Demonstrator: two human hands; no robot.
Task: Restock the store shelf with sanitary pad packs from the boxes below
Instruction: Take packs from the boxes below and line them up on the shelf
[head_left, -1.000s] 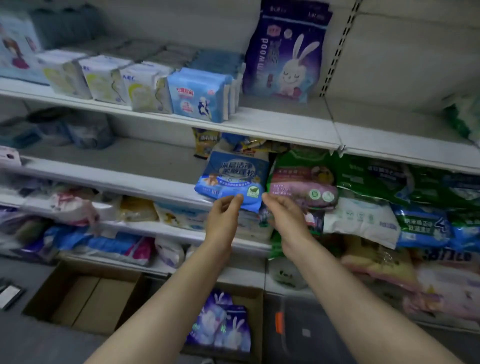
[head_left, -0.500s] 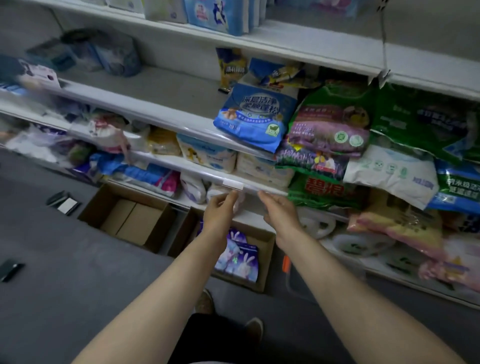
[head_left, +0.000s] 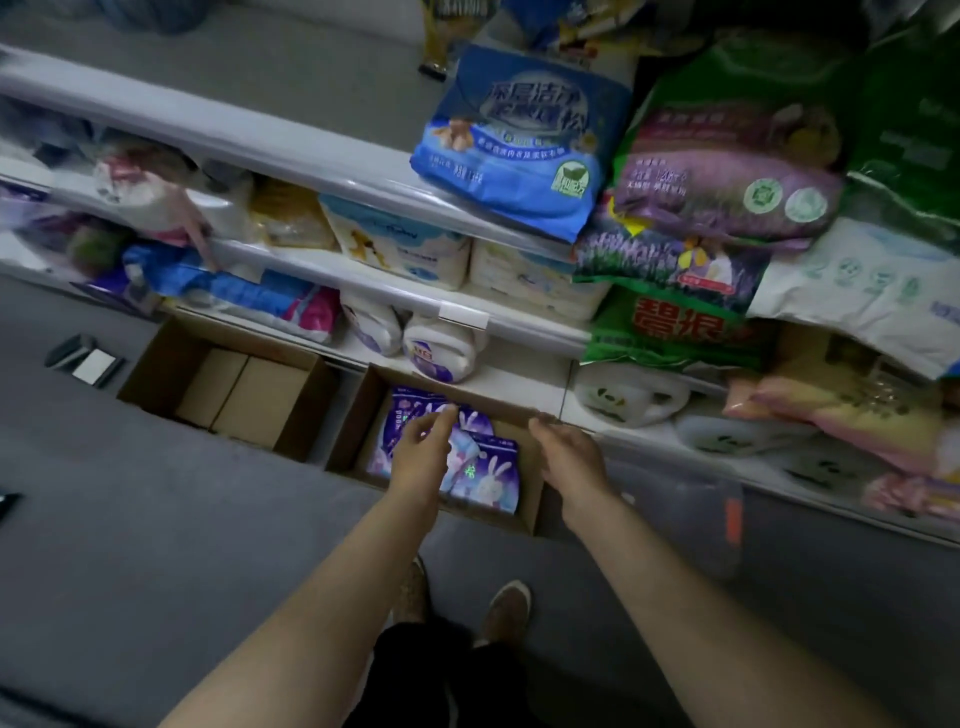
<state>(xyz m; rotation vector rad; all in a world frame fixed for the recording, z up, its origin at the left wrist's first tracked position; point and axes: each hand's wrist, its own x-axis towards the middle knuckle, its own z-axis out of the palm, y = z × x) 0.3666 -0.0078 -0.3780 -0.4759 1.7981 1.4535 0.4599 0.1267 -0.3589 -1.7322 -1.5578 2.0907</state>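
Observation:
Purple sanitary pad packs (head_left: 488, 480) printed with white rabbits lie in an open cardboard box (head_left: 350, 434) on the floor under the lowest shelf. My left hand (head_left: 423, 452) hovers over the packs with relaxed fingers and holds nothing. Over the box's right side hangs my right hand (head_left: 569, 454), also loose and empty. Part of the packs is hidden behind my left hand.
A second open cardboard box (head_left: 156, 364) stands to the left, holding only flat cardboard. Shelves (head_left: 291, 150) above carry blue, purple and green bags (head_left: 519, 150) that overhang the edges. A clear bin (head_left: 691, 514) sits right of the box. My feet stand on the grey floor (head_left: 156, 545).
My view has tipped down from the upper shelves to the floor. Both hands have dropped from the shelf edge to just over the box of purple packs.

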